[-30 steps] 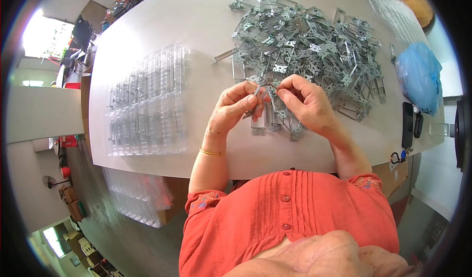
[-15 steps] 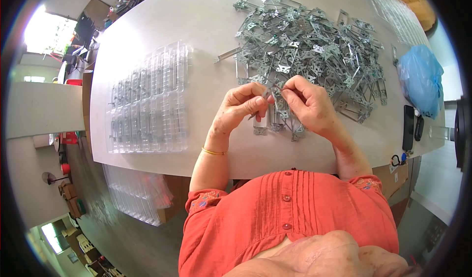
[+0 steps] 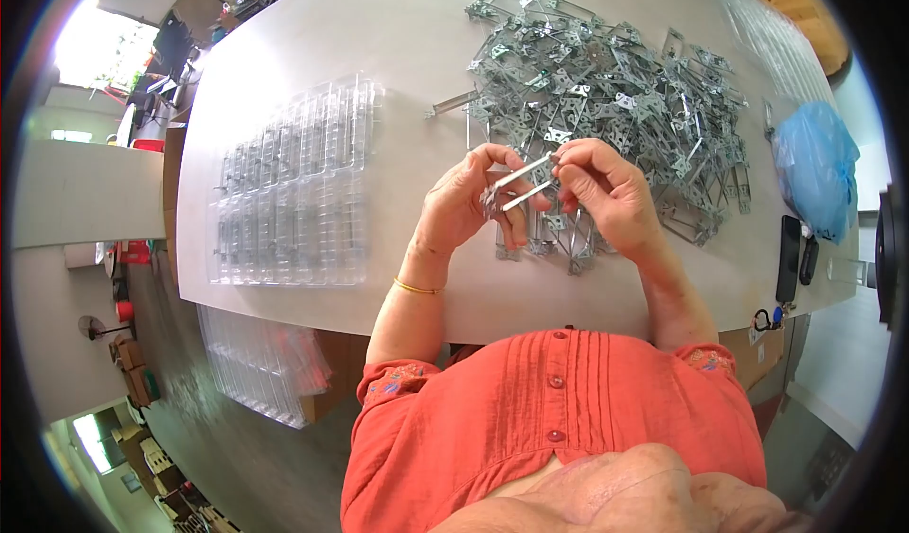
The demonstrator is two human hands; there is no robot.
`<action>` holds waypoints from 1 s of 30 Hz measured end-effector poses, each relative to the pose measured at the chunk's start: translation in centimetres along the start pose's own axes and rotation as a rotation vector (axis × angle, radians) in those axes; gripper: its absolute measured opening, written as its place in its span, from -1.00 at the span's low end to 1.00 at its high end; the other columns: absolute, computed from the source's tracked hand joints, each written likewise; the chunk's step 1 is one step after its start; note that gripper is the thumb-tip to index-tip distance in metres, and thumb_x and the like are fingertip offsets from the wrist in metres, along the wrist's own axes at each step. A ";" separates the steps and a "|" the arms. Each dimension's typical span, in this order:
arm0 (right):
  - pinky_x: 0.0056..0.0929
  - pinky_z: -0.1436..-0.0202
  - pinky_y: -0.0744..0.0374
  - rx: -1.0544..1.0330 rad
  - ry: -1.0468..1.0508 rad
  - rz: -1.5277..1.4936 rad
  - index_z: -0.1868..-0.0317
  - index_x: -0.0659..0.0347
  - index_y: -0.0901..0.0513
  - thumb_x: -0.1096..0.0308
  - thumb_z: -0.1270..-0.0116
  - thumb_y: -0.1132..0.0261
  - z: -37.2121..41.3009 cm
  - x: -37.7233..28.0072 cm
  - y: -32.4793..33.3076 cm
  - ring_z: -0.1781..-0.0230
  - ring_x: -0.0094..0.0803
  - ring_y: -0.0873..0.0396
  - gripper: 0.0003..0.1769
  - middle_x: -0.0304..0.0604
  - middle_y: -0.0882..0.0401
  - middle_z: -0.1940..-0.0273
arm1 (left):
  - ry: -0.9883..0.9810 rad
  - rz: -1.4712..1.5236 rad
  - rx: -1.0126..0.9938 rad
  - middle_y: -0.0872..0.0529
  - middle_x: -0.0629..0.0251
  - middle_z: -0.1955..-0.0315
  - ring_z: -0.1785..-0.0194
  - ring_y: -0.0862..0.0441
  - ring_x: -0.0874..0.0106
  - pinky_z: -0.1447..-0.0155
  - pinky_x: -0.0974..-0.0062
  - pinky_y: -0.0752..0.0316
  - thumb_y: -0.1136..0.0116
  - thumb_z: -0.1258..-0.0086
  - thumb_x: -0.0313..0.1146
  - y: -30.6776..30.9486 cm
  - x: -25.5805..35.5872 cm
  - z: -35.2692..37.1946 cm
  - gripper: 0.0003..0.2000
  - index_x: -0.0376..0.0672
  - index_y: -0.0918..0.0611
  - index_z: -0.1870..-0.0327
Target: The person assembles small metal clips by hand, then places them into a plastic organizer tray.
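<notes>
Between my two hands is a thin metal bracket [image 3: 523,192] with two long parallel rods and a flat plate at its left end. My left hand [image 3: 456,204] grips that plate end, its fingers curled behind the rods. At the other end, the thumb and fingertips of my right hand [image 3: 611,192] pinch the bracket; the exact contact is partly hidden. Just beyond my hands lies a large tangled pile of similar metal brackets [image 3: 615,97], some reaching under and between my hands.
Left on the white table [image 3: 407,315] are clear plastic trays [image 3: 289,239] with metal parts in their slots. A blue plastic bag [image 3: 816,168], a black phone [image 3: 789,258] and keys [image 3: 767,319] are at the right. More clear trays [image 3: 256,367] sit below the table's left edge.
The bracket has turned so its two rods show plainly between my hands. My left fingers have spread behind it. The whole view has shifted slightly.
</notes>
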State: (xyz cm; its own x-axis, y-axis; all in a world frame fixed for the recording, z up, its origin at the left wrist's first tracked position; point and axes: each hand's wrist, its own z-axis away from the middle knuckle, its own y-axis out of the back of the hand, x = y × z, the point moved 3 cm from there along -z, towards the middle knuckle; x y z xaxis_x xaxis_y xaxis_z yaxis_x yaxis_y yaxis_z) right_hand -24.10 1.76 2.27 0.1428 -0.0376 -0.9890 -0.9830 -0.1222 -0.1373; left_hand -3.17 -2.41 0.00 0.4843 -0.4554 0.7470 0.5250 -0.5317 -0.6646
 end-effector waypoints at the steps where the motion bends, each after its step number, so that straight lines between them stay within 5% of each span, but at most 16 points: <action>1: -0.52 0.15 -0.67 0.024 -0.029 -0.022 0.02 0.26 -0.66 0.45 -0.59 -0.31 -0.1 0.1 0.2 0.22 -0.57 -0.66 -0.92 -0.22 -0.69 0.01 | -0.030 0.074 0.003 -0.77 -0.22 0.12 0.50 -0.75 0.16 0.40 0.28 -0.66 -0.03 -0.68 -0.04 -0.1 0.1 -0.1 -0.54 -0.27 -0.43 -0.30; 8: -0.53 0.15 -0.70 0.104 -0.206 -0.228 -0.03 0.24 -0.68 0.29 -0.65 -0.28 -0.4 1.1 0.8 0.22 -0.60 -0.66 -0.82 -0.28 -0.70 0.09 | -0.180 -0.040 -0.003 -0.75 -0.12 0.01 0.35 -0.80 0.21 0.24 0.25 -0.76 -0.07 -0.55 -0.52 0.6 0.6 0.2 -0.48 -0.26 -0.35 -0.53; 14: -0.52 0.10 -0.70 0.106 -0.297 -0.401 -0.05 0.21 -0.66 0.26 -0.65 -0.29 -0.4 2.4 0.0 0.18 -0.60 -0.67 -0.81 -0.28 -0.69 0.06 | -0.310 -0.324 0.066 -0.67 0.04 -0.22 -0.08 -0.67 0.45 -0.09 0.49 -0.70 -0.33 -0.51 -0.44 0.1 0.0 0.0 -0.41 -0.16 -0.43 -0.53; 17: -0.53 0.14 -0.70 0.039 -0.324 -0.482 -0.03 0.21 -0.66 0.26 -0.65 -0.29 -0.1 3.1 -0.7 0.19 -0.58 -0.68 -0.81 -0.28 -0.68 0.07 | -0.283 -0.343 0.096 -0.63 0.00 -0.31 -0.18 -0.66 0.31 -0.22 0.29 -0.63 -0.43 -0.43 -0.42 1.4 -0.7 0.0 -0.36 -0.21 -0.46 -0.52; 20: -0.55 0.21 -0.70 0.020 -0.366 -0.432 -0.02 0.21 -0.65 0.25 -0.65 -0.29 0.2 2.6 -1.5 0.24 -0.57 -0.68 -0.81 -0.29 -0.68 0.09 | -0.430 -0.365 0.069 -0.65 0.08 -0.29 -0.23 -0.61 0.36 -0.27 0.32 -0.59 -0.33 -0.56 -0.33 0.9 -0.2 -0.4 -0.48 -0.13 -0.49 -0.49; 26: -0.60 0.28 -0.62 0.038 -0.275 -0.019 0.02 0.18 -0.67 0.26 -0.62 -0.32 0.0 1.0 -1.4 0.33 -0.63 -0.63 -0.84 -0.36 -0.66 0.20 | -0.336 -0.171 0.078 -0.74 0.03 -0.09 -0.05 -0.74 0.23 -0.22 0.28 -0.59 -0.11 -0.68 -0.23 1.1 0.1 -0.2 -0.63 -0.21 -0.53 -0.37; 30: -0.63 0.26 -0.56 0.026 -0.160 0.134 0.04 0.18 -0.69 0.31 -0.59 -0.36 -0.7 -0.9 -0.9 0.30 -0.69 -0.58 -0.88 -0.41 -0.65 0.22 | -0.236 -0.103 0.095 -0.69 0.19 0.18 0.24 -0.64 0.37 0.12 0.45 -0.54 -0.05 -0.70 -0.12 1.1 0.3 0.0 -0.61 -0.24 -0.55 -0.29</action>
State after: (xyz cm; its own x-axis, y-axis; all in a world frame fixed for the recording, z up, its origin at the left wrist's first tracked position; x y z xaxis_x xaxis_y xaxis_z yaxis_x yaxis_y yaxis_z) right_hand -23.23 1.26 3.34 -0.0074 0.1062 -0.9943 -0.9949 -0.1009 -0.0033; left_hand -2.46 -3.16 -0.51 0.5689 -0.2179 0.7930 0.6378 -0.4919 -0.5927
